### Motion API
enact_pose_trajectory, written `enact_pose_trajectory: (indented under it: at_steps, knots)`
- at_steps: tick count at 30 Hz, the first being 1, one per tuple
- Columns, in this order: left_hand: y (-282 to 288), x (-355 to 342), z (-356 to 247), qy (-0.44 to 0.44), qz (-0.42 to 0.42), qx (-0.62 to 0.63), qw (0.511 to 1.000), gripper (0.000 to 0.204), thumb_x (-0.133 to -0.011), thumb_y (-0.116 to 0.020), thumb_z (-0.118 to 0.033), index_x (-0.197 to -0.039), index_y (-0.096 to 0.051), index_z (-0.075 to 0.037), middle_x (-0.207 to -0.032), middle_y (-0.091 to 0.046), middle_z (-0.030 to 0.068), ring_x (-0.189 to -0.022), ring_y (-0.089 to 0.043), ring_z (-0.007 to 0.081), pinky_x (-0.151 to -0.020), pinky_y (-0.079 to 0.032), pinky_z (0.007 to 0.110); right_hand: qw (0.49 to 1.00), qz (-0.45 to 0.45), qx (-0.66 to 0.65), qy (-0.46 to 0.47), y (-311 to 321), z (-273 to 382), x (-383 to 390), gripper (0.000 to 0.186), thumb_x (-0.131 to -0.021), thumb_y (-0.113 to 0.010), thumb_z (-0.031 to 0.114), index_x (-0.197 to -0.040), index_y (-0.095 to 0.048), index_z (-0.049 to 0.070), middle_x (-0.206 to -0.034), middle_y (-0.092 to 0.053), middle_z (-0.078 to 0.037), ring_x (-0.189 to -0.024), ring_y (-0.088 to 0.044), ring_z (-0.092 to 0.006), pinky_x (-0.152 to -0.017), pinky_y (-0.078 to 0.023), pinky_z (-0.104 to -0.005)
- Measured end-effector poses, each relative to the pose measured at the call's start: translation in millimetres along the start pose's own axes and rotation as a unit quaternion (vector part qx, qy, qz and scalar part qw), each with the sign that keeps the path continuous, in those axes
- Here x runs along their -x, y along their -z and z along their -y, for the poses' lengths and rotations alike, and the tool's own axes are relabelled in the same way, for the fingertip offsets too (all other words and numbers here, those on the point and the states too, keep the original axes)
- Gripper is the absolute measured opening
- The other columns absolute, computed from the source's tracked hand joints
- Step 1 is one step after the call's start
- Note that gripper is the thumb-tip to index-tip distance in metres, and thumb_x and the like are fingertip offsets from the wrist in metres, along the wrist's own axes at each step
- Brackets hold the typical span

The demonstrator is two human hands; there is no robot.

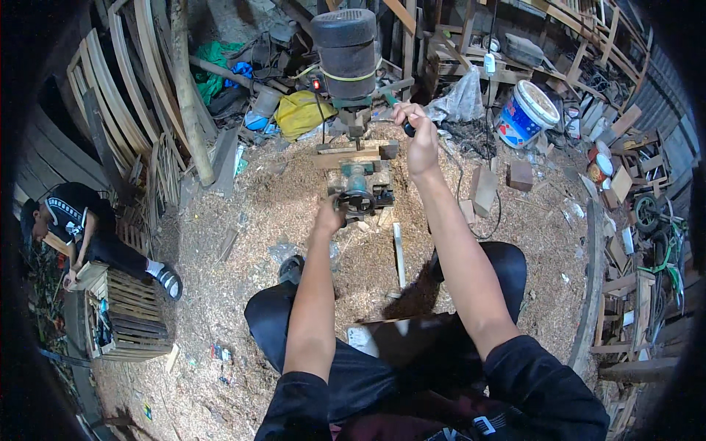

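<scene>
In front of me stands a machine with a large dark motor housing (344, 62) on top, much like a drill press. My right hand (421, 147) is raised beside it and closed around a black-knobbed lever (409, 129). Lower down, my left hand (329, 218) is closed at the left rim of a dark handwheel (356, 198); part of its fingers is hidden. Between wheel and motor, a wooden piece (340, 159) lies across the green vise (357, 180), below the machine's spindle (357, 131). A narrow pale wood strip (398, 253) lies on the shavings near my knees.
Wood shavings cover the floor (220, 294). Wood blocks (483, 189) and a cable lie to the right, with a white-and-blue bucket (526, 114) behind. A yellow sack (303, 115) is at the back left. Another person (81, 220) sits left beside a slatted crate (132, 312).
</scene>
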State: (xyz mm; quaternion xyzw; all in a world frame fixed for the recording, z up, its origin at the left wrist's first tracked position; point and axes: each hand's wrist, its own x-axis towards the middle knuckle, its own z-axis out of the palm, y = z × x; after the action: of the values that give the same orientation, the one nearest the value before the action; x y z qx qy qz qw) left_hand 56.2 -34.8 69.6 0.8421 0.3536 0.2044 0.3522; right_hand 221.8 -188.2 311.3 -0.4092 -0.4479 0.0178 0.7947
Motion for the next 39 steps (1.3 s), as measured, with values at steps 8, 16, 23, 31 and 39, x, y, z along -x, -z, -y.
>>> enact_pose_trajectory:
  at_steps: [8,16,23,31,39]
  knots:
    - [-27.5,-4.7,13.5,0.019,0.114,0.02,0.993,0.087,-0.084,-0.066,-0.023,-0.154,-0.017,-0.003,-0.154,-0.03,0.0255,-0.143,-0.03,0.0376,-0.115,-0.031,0.036,0.969,0.084,0.153,-0.176,8.0,34.6,-19.1,0.036,-0.094,-0.034,0.026,-0.073,-0.051,0.002,-0.081,-0.053,-0.008,-0.088,-0.05,-0.0211,-0.089,-0.036,-0.0327]
    - [-33.0,-14.1,14.7,-0.049,0.065,-0.006,0.997,0.077,-0.084,-0.065,-0.027,-0.148,-0.033,0.0,-0.148,-0.038,0.0296,-0.138,-0.038,0.0407,-0.112,-0.036,0.04,0.697,0.173,0.662,-0.212,-29.3,38.9,-67.6,0.033,-0.09,-0.055,0.025,-0.096,-0.067,-0.006,-0.098,-0.069,-0.024,-0.108,-0.063,-0.0353,-0.097,-0.047,-0.046]
    - [-36.5,-20.4,14.9,-0.078,0.062,0.024,0.995,0.063,-0.091,-0.06,-0.023,-0.148,-0.036,-0.008,-0.148,-0.041,0.0224,-0.13,-0.046,0.042,-0.106,-0.042,0.045,0.692,0.217,0.612,-0.315,-12.3,24.6,15.9,0.057,-0.081,-0.064,0.009,-0.129,-0.042,-0.014,-0.101,-0.065,-0.034,-0.096,-0.067,-0.0444,-0.084,-0.055,-0.0459]
    - [-20.3,4.4,-24.8,-0.016,0.013,-0.008,1.0,0.062,-0.088,-0.064,-0.018,-0.143,-0.038,-0.009,-0.142,-0.043,0.0209,-0.127,-0.047,0.0409,-0.106,-0.041,0.046,0.781,0.103,0.563,-0.25,19.8,-48.5,125.4,0.069,-0.082,-0.062,0.004,-0.14,-0.028,-0.012,-0.102,-0.061,-0.032,-0.088,-0.064,-0.0478,-0.078,-0.053,-0.0527]
    - [-27.6,-6.3,-28.8,0.005,-0.05,0.02,0.999,0.041,-0.087,-0.067,-0.018,-0.122,-0.053,-0.001,-0.12,-0.056,0.0225,-0.114,-0.054,0.0417,-0.098,-0.044,0.047,0.802,0.041,0.58,-0.138,36.8,-114.2,177.6,0.069,-0.089,-0.057,0.007,-0.149,-0.024,-0.001,-0.115,-0.053,-0.033,-0.091,-0.062,-0.0472,-0.076,-0.052,-0.0525]
